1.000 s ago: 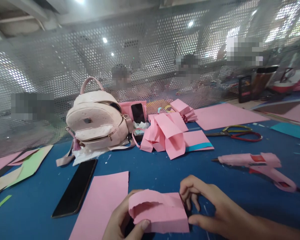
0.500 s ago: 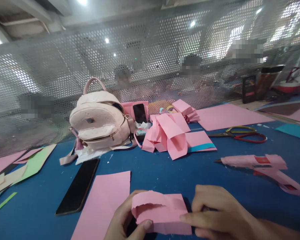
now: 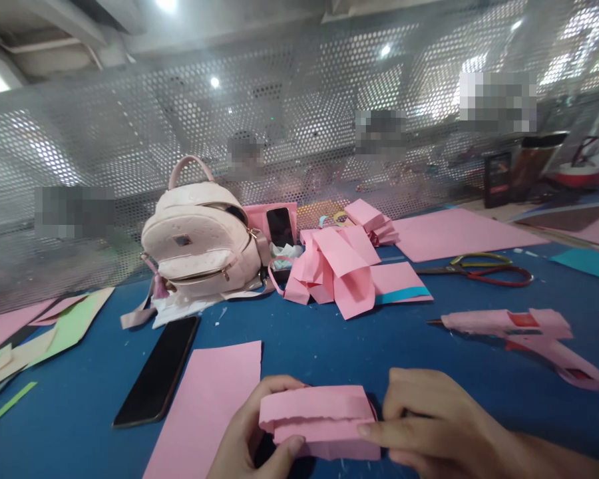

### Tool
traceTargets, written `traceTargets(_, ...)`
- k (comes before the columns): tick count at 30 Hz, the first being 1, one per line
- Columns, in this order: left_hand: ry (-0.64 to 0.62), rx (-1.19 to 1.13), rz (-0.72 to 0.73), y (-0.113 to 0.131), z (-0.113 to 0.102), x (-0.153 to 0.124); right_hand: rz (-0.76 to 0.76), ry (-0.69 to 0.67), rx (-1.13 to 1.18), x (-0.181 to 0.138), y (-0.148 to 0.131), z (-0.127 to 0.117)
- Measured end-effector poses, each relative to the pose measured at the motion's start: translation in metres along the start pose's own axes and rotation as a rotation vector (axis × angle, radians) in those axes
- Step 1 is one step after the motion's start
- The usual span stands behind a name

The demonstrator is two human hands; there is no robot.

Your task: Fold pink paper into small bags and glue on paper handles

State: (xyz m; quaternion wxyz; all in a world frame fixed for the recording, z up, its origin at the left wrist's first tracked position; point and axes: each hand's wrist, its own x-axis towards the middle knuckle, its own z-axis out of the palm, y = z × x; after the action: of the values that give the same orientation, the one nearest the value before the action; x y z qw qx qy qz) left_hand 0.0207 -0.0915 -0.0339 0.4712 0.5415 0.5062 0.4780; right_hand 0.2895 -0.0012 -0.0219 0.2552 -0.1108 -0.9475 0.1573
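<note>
At the bottom centre of the frame is folded paper [image 3: 324, 404], pink. The left hand [image 3: 252, 432] grips its left end between thumb and fingers. The right hand [image 3: 429, 419] has curled fingers, one fingertip on the paper's right end; whether they pinch it, I cannot tell. A pink sheet [image 3: 209, 399] lies on the tabletop [image 3: 339, 346] at lower left, a phone [image 3: 157, 372] beside it. The glue gun [image 3: 514, 324] lies at right, scissors [image 3: 462, 269] above it in the frame; a backpack [image 3: 199, 233] stands left of centre.
</note>
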Motion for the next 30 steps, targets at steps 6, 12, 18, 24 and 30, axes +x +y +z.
traceTargets(6,0.022,0.027,0.029,0.003,0.001,-0.001,0.013,0.086,0.113,0.006,-0.008,-0.008)
traceTargets(12,0.065,-0.031,0.023,0.004,0.003,-0.004,0.431,0.186,0.405,0.037,-0.025,-0.024)
traceTargets(18,0.024,-0.063,-0.004,0.011,0.006,-0.004,0.48,-0.156,0.783,0.091,-0.038,-0.047)
traceTargets(24,-0.086,-0.081,0.069,0.009,0.002,0.0,0.478,-0.215,1.007,0.104,-0.026,-0.044)
traceTargets(30,-0.112,-0.074,0.063,0.003,-0.001,0.001,0.497,-0.211,0.931,0.1,-0.018,-0.043)
